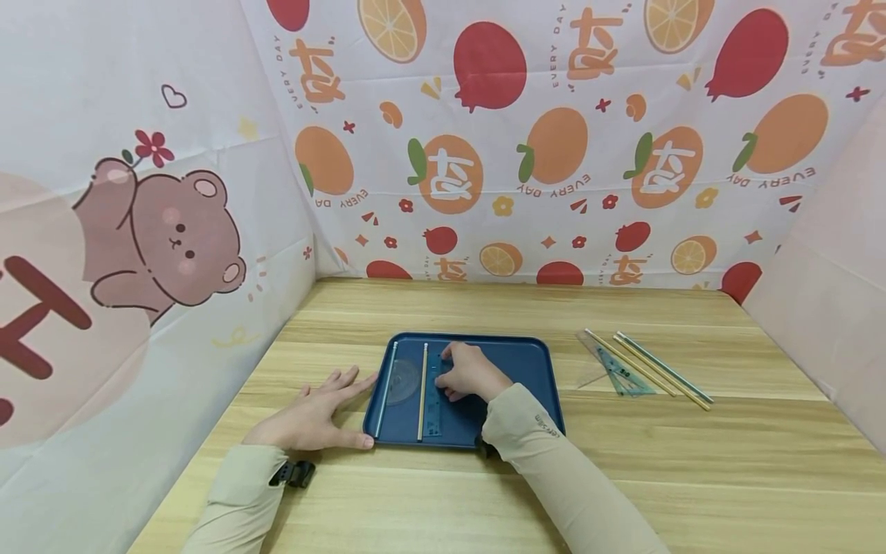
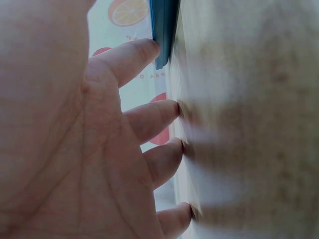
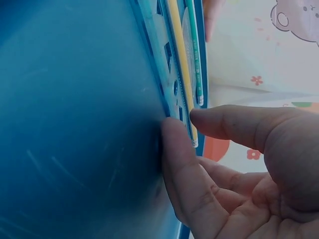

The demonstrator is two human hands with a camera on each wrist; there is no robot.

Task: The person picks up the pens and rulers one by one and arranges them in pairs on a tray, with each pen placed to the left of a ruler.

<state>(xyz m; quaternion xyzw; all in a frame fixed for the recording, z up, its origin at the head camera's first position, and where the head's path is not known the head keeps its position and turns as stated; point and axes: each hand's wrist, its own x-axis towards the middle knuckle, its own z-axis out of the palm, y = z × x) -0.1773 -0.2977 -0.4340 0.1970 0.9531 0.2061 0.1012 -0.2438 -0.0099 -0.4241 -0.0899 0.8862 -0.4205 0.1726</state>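
Note:
A dark blue tray [image 1: 512, 358] lies on the table. In it are a green pencil [image 1: 385, 392] along the left side, a clear round protractor [image 1: 404, 382], a yellow pencil [image 1: 423, 392] and a translucent blue ruler [image 1: 432, 412], side by side. My right hand [image 1: 474, 371] is over the tray; its thumb and index finger pinch the far part of the ruler, as the right wrist view shows, with the thumb close to the yellow pencil's end. My left hand [image 1: 314, 412] rests spread at the tray's left, its thumb and index finger touching the rim.
Right of the tray on the wooden table [image 1: 623, 477] lie two yellow pencils [image 1: 664, 373], a green pencil [image 1: 681, 378], a bluish set square [image 1: 626, 377] and a clear set square [image 1: 591, 365]. Printed cloth hangs behind and at both sides.

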